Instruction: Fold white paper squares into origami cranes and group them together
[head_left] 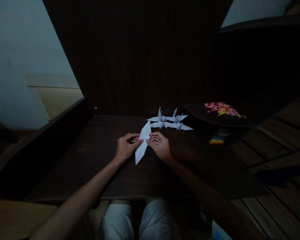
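Observation:
A white sheet of folded origami paper (143, 146), shaped like a long diamond with a crease down its length, is held between my two hands over the dark desk. My left hand (127, 144) pinches its left edge, thumb on top and fingers behind. On the opposite edge, my right hand (159, 144) pinches it the same way near the middle. Just beyond the paper's far tip, several finished white paper cranes (178, 126) stand in two rows with their wings spread.
The dark wooden desk (90, 160) has a raised side panel (40, 146) on the left and a tall back panel (140, 60). On a corner shelf (197, 111) at right lies a pile of small pink, red and yellow pieces (223, 109). Below it sits a rainbow-coloured item (217, 141).

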Demonstrator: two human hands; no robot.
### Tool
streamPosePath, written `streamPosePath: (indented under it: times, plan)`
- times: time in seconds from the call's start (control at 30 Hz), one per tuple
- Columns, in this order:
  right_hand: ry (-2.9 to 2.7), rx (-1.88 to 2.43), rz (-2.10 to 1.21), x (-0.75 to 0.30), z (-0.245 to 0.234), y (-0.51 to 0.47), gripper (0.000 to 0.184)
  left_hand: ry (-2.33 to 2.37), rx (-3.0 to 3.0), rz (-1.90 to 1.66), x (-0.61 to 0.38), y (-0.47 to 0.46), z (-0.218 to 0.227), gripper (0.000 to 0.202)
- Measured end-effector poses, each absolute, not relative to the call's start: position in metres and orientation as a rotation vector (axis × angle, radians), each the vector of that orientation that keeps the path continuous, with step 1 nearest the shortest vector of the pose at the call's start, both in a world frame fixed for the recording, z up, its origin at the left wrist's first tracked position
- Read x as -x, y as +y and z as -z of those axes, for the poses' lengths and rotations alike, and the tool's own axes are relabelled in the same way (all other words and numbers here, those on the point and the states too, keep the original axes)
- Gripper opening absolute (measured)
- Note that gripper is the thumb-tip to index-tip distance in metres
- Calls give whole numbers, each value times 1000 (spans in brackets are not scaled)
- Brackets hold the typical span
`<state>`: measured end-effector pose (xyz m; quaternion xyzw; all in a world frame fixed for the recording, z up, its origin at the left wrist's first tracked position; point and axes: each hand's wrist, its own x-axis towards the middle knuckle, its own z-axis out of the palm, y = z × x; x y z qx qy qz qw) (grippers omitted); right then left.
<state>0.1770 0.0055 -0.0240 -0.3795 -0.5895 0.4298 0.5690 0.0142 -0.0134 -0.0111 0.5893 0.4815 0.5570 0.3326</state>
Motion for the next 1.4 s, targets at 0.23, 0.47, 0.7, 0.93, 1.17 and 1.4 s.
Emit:
streamPosePath:
  times: [0.23, 0.47, 0.7, 0.93, 1.17, 1.4]
  plan:
    - [-1390, 892, -986, -177, 26, 6, 27, 1294, -1534, -1465, -15, -13, 8, 21]
    - [-1411, 888, -979, -176, 26, 4, 30, 1221, -1716, -1489, -15, -15, 4, 14]
    - [-1339, 852, -1020, -175, 23, 4, 34, 1260, -1848, -1524, -17, -19, 2, 11]
    - [-1448, 758, -963, -177, 21, 1, 15, 1246, -1892, -1501, -16, -19, 1, 13]
    - [-1625, 760, -800, -180, 12, -6, 16, 1163, -1824, -1464, -18, -22, -4, 17]
    - [-1477, 743, -948, -175, 16, -5, 41, 1132, -1626, -1414, -12, -16, 0, 17]
